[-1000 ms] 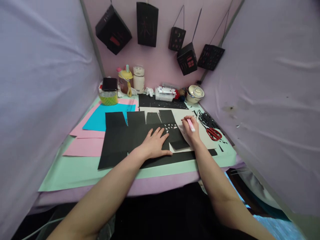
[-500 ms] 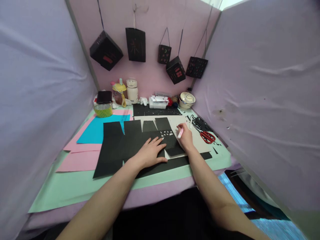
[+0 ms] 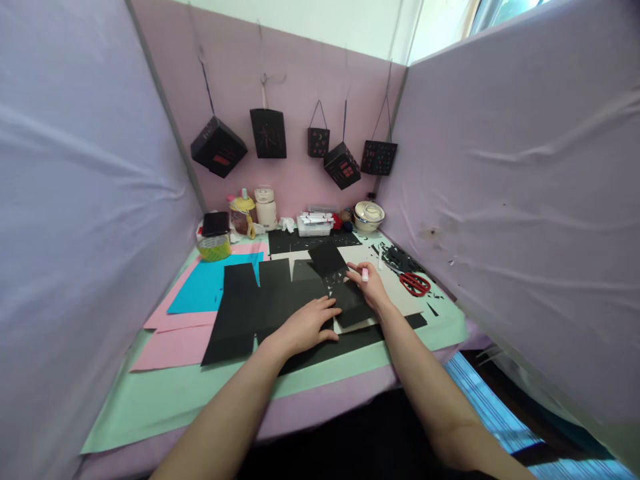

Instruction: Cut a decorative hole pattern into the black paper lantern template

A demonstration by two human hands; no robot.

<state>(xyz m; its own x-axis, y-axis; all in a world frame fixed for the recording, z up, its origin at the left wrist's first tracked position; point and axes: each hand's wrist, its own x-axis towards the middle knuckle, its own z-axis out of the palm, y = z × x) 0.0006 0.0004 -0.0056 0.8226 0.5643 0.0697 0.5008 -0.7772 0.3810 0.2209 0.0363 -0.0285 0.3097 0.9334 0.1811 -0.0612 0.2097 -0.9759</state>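
Observation:
A large black paper sheet point(image 3: 280, 297), slit into flaps, lies on the table. Its right part carries a patch of small cut-outs and is now tilted up at the top right flap point(image 3: 327, 259). My left hand point(image 3: 307, 325) rests on the sheet with fingers stretched out, just left of the cut-outs. My right hand point(image 3: 369, 283) is closed around a small pink-and-white craft knife point(image 3: 365, 274); its fingertips touch the raised sheet's right edge. Beneath lies a pale grey board point(image 3: 395, 293).
Red-handled scissors point(image 3: 415, 284) and black scraps point(image 3: 400, 259) lie at the right. Blue paper point(image 3: 197, 287) and pink paper point(image 3: 175, 347) are at the left. Green tape point(image 3: 214, 249), bottles point(image 3: 266, 212), a pen box point(image 3: 315, 225) and a lidded bowl point(image 3: 369, 217) stand behind. Black lanterns point(image 3: 220, 147) hang above.
My right hand has moved to the sheet's right edge, and the cut part there has lifted and tilted. My left hand stays on the paper. The view has tipped upward.

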